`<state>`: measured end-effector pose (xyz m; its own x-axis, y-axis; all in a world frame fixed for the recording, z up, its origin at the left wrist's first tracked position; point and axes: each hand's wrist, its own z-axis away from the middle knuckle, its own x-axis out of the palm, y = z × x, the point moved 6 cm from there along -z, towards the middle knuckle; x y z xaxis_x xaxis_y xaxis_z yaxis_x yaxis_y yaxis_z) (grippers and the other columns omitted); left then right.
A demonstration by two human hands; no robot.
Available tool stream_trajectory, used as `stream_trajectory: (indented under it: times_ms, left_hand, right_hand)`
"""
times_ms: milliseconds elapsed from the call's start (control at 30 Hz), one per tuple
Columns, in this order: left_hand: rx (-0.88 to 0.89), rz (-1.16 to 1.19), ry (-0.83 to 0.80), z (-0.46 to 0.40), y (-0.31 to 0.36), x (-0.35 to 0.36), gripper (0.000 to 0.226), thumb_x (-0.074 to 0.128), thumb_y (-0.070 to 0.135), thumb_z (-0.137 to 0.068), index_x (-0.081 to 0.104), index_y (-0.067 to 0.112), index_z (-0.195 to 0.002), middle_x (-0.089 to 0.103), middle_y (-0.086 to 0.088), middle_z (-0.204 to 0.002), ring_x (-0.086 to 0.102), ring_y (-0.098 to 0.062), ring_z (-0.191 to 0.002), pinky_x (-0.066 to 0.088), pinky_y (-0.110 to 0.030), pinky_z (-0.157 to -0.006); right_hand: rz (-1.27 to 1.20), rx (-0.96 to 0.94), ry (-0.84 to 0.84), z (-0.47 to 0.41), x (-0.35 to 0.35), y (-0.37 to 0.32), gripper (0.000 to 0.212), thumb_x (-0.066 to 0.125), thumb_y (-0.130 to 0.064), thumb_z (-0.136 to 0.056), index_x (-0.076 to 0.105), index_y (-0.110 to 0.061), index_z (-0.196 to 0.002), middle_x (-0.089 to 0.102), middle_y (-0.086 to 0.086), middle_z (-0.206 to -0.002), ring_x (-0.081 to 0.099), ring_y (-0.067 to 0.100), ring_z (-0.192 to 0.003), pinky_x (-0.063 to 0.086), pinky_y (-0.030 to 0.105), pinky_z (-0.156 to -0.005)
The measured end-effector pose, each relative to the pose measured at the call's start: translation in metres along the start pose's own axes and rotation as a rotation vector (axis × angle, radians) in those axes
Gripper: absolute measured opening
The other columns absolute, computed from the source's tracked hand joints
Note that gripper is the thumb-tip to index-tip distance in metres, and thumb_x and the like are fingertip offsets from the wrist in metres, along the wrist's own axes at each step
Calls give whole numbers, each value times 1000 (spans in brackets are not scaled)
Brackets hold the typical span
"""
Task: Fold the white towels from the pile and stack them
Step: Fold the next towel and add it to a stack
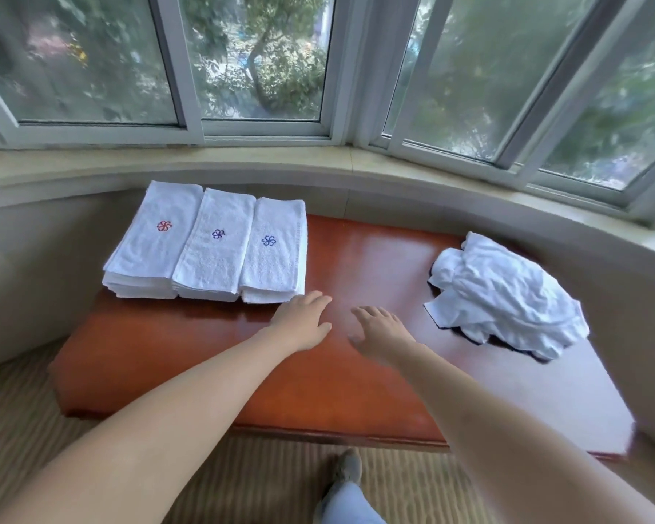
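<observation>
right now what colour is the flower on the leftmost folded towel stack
Red, a small pinwheel-shaped flower stitched on the leftmost stack; the head view shows it.

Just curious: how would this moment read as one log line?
left hand open, empty | right hand open, empty | three folded stacks left | unfolded pile right

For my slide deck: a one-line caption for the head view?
Both empty hands, left and right, hover over the table between three folded stacks and the unfolded pile.
</observation>
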<state>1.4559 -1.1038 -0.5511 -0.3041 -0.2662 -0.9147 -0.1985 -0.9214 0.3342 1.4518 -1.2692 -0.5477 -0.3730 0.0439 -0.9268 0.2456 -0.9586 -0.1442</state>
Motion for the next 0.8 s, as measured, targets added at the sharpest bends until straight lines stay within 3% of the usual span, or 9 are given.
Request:
stream_trajectory:
  times_ms: [300, 567, 800]
  left_hand:
    - [129, -59, -26, -82, 115, 20, 65, 47, 51, -100, 30, 29, -158, 23, 5, -167, 30, -23, -150, 30, -41, -117]
    - [213, -65, -141, -205, 247, 79, 63, 48, 47, -100, 32, 25, -157, 27, 2, -165, 34, -24, -147, 31, -41, -118]
    - [108, 87, -328, -312, 340, 146, 64, 49, 48, -101, 31, 26, -158, 24, 4, -166, 33, -23, -148, 35, -40, -115]
  right_hand:
    - [-85, 183, -13, 23, -18, 139, 61, 48, -44, -100, 33, -27, -157, 34, -5, -160, 31, 22, -147, 31, 40, -115]
    - [-149, 258, -84, 12, -5, 318, 58, 51, -38, -99, 38, -25, -154, 38, -3, -157, 35, 23, -144, 34, 41, -115]
    - [-231, 305, -182, -22, 15, 476, 60, 50, -36, -97, 38, -26, -155, 34, -3, -160, 34, 27, -146, 35, 43, -116]
